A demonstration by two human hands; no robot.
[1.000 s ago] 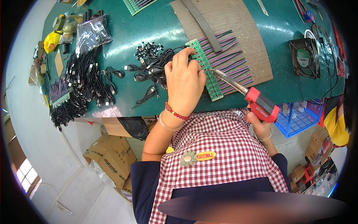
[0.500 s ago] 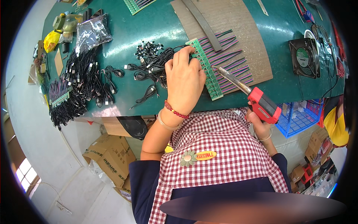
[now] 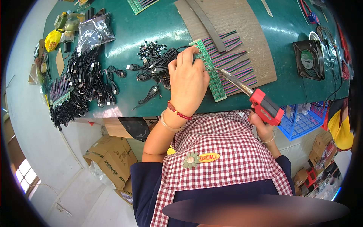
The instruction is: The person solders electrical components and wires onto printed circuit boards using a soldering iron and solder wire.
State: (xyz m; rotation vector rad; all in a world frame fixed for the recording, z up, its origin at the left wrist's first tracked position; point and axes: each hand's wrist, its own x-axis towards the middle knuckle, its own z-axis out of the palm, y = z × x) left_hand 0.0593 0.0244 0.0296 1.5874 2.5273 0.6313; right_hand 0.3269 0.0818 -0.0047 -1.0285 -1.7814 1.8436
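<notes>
My right hand grips a red and black soldering iron, gun-shaped with a long metal barrel. Its tip touches or nearly touches the right side of a long green circuit board strip. My left hand, fingers bent and pinched together, rests at the strip's left edge; its palm hides what the fingertips hold. Black cables lie beside that hand, one running up near its fingertips. Pink, black and green wires fan out from the strip's right side over a brown board.
A grey metal bar lies across the brown board and wires. Bundled black cables and a clear plastic bag are on the left. To the right stand a black fan and, lower, a blue basket.
The soldering iron has shifted very slightly left with my right hand. My left hand stays at the strip's edge, almost unmoved.
</notes>
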